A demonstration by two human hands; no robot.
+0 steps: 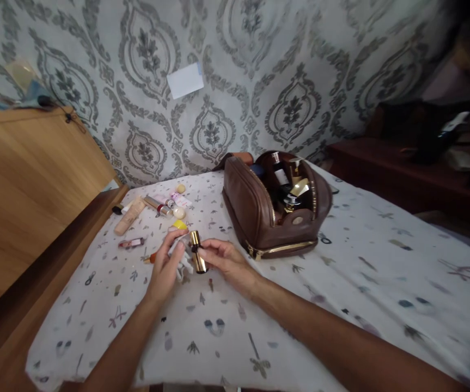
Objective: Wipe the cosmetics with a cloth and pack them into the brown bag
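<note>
My right hand (224,260) grips a small dark bottle with a gold cap and gold label (199,260), held upright over the cloth. Close on its left, my left hand (166,258) is closed around a crumpled white wipe or tissue (183,265), which hangs beside the bottle. Just beyond the left hand lie a yellow round item (179,224) and a cream-coloured round item (178,213). An orange item (152,258) shows partly behind the left hand. To the right stands an unzipped brown toiletry bag (245,212) with several bottles (280,173) inside.
At the far left of the patterned cloth (214,348) lie a beige tube (130,216), a lipstick-like tube (157,207) and a small pink tube (131,243). A wooden cabinet (34,179) borders the left side. Behind is a wallpapered wall; dark furniture (398,158) stands right.
</note>
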